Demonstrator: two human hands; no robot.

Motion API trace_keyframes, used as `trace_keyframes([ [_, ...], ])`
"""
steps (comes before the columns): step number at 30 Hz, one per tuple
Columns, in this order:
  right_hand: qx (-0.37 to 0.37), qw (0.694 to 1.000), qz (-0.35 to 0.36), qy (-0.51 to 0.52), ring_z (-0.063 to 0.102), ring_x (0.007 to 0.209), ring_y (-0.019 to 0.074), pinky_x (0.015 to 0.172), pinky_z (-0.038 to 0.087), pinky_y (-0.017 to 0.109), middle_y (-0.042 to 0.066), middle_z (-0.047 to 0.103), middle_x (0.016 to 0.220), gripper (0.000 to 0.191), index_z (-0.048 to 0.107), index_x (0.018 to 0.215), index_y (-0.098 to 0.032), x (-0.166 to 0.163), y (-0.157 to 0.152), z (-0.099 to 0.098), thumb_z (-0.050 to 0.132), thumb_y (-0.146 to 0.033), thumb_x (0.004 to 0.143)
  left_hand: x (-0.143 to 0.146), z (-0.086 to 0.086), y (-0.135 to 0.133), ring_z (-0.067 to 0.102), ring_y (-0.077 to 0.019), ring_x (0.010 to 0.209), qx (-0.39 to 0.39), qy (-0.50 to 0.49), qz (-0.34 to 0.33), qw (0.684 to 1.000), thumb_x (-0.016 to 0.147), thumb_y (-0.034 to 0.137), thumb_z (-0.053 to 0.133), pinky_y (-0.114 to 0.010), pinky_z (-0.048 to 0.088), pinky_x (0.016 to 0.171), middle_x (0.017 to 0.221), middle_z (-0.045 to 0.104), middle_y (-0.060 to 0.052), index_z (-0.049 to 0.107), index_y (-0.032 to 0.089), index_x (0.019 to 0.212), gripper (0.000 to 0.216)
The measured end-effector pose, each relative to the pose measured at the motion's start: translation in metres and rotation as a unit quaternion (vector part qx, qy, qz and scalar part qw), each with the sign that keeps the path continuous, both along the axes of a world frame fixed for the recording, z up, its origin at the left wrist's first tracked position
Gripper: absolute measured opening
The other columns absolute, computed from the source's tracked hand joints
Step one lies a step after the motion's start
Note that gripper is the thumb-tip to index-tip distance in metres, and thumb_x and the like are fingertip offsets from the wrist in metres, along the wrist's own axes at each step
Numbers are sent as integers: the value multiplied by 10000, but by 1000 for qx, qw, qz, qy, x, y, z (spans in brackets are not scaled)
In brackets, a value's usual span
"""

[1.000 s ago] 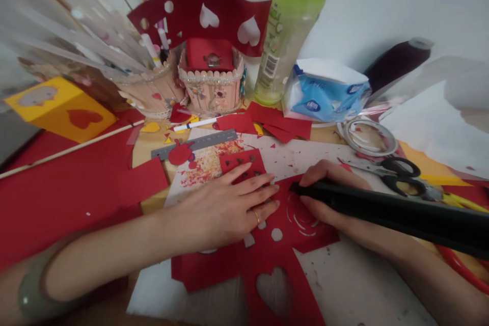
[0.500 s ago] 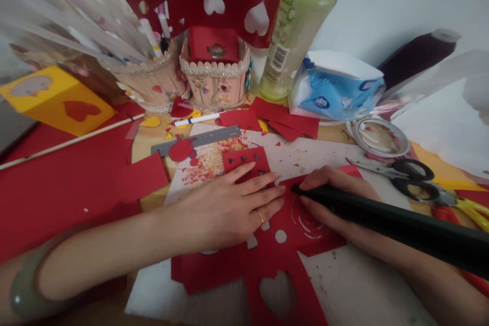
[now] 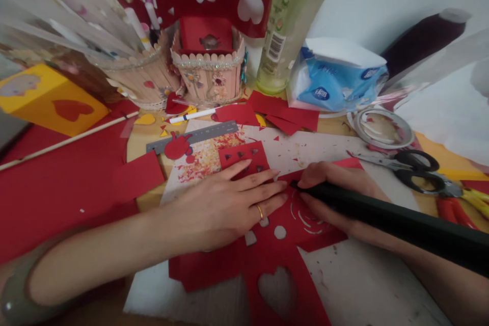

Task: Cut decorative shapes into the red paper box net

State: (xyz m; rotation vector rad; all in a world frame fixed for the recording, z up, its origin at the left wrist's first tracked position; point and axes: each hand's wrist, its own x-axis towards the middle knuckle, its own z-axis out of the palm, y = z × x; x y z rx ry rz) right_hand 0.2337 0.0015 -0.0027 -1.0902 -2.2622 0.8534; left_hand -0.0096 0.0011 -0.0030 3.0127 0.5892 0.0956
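My left hand [image 3: 229,204] lies flat with its fingers spread, pressing on a red paper cutout [image 3: 267,265]. The paper has heart, round and small triangular holes. Between the thumb and fingers of my right hand [image 3: 328,183] is a long black pen-like tool [image 3: 382,214], its kind not clear. The tool's narrow end is at the paper, close to my left fingertips, just above a set of curved slits cut in rings. A white sheet [image 3: 324,285] lies under the red paper.
Scissors [image 3: 416,173] and a tape roll [image 3: 382,127] lie at right. Behind are a metal ruler [image 3: 198,135], paper scraps, two stick-covered holders [image 3: 210,79], a green bottle [image 3: 282,46] and a tissue pack [image 3: 336,81]. A yellow box [image 3: 49,97] stands at left.
The view has shifted slightly, so the things at the back sit a little higher. Both hands stay almost in place on the paper, with the black tool still in my right hand.
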Motion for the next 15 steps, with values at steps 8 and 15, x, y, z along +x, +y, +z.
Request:
trace_keyframes([
  [8,8,1000,20,5,578,553,91,486,469,192,-33,625,679,138,497,861,-230,1,0,1,518,-110,797,0,0,-2,407,-185,1328,9,2,13,1000,932,197,434,-361,304,1071,1414,478,-31,425,176,1373,441],
  [15,-4,999,-35,-13,548,490,86,451,443,191,-55,607,617,110,512,837,-240,-4,-3,4,533,-150,776,0,-2,-1,416,-198,1322,7,3,16,1000,949,208,428,-365,329,1058,1428,458,-34,413,172,1379,432],
])
